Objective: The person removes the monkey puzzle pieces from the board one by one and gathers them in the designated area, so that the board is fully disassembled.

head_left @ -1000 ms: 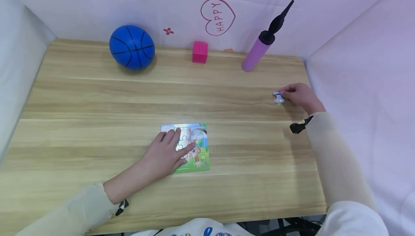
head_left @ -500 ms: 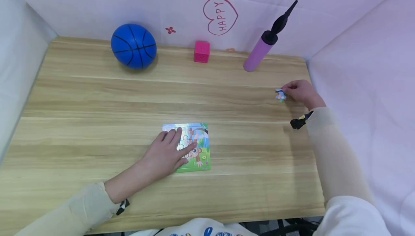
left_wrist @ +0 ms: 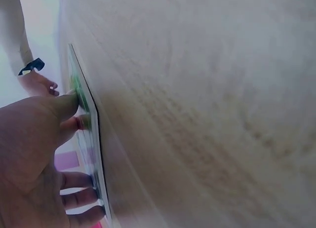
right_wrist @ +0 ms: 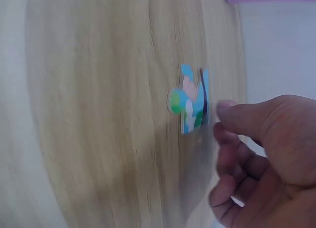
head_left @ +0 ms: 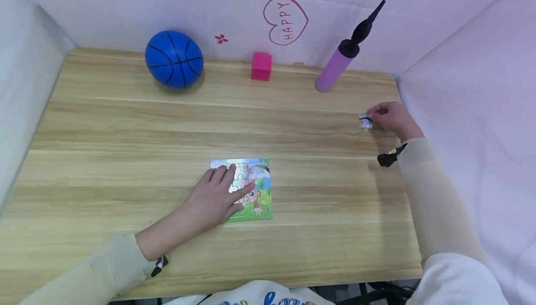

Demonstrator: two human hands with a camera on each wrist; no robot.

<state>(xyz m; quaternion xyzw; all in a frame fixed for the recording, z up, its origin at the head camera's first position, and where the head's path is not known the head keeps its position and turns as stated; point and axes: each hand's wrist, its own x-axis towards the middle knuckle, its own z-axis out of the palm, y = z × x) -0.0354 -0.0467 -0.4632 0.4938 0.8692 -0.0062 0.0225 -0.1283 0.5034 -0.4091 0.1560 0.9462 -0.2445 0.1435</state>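
Observation:
In the head view, my left hand (head_left: 215,198) lies with fingers spread on a square jigsaw puzzle (head_left: 259,186) showing a cartoon monkey. The left wrist view has those fingertips on the puzzle's thin board (left_wrist: 85,97), seen nearly edge-on. Far to the right is my right hand (head_left: 392,118), beside a single loose puzzle piece (head_left: 365,122). In the right wrist view this piece (right_wrist: 193,100), blue with a dark curved line, appears to lie on the wood. My right thumb and loosely bent fingers are at its edge, with a narrow gap visible there.
Along the back of the wooden table (head_left: 188,128) stand a blue basketball (head_left: 174,59), a pink cube (head_left: 261,66) and a purple hand pump (head_left: 335,68) with a black nozzle. White cloth walls (head_left: 469,123) close off the back and sides.
My right hand and the puzzle piece have shifted slightly away and to the right, and the piece has turned a little. My left hand stays on the puzzle. The head view has drifted slightly.

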